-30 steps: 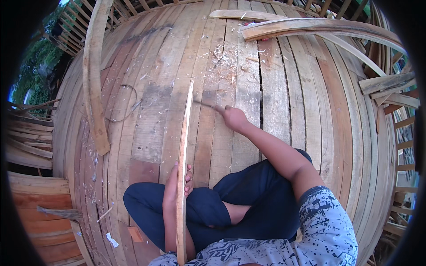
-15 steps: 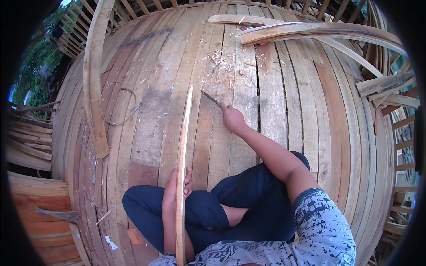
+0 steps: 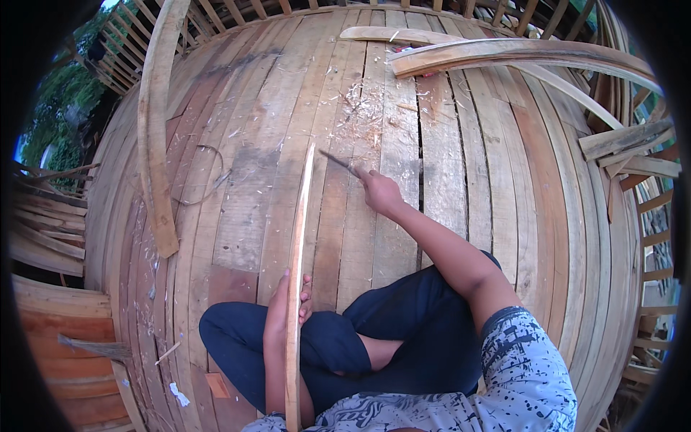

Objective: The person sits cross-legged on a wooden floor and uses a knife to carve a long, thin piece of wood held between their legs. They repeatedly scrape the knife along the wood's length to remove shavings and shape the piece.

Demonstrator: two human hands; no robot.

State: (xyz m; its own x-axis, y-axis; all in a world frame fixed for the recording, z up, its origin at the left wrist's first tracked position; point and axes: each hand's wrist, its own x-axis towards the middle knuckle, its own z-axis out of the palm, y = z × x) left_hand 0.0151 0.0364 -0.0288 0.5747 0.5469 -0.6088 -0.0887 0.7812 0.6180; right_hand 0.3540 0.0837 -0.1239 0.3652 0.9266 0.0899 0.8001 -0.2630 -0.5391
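Observation:
My left hand (image 3: 279, 302) is wrapped round a long, pale wooden strip (image 3: 296, 288), which runs from my lap up and away from me to a thin, pointed far end. Only part of the left fingers shows past the strip's edges. To the right of that pointed end, my right hand (image 3: 381, 191) is closed round the handle of a knife (image 3: 336, 160). The dark blade points left toward the strip's tip, with a small gap seen between them. Both my legs are crossed beneath the strip.
Wood shavings (image 3: 358, 104) are scattered over the plank floor (image 3: 245, 230). A long board (image 3: 155, 137) lies at the left, near a thin curled strip (image 3: 216, 180). More boards (image 3: 518, 52) rest at the far right. Slatted railings (image 3: 119, 50) edge the floor.
The knife's blade has swung slightly left, nearer the strip's pointed end. My left hand and the wooden strip have barely moved.

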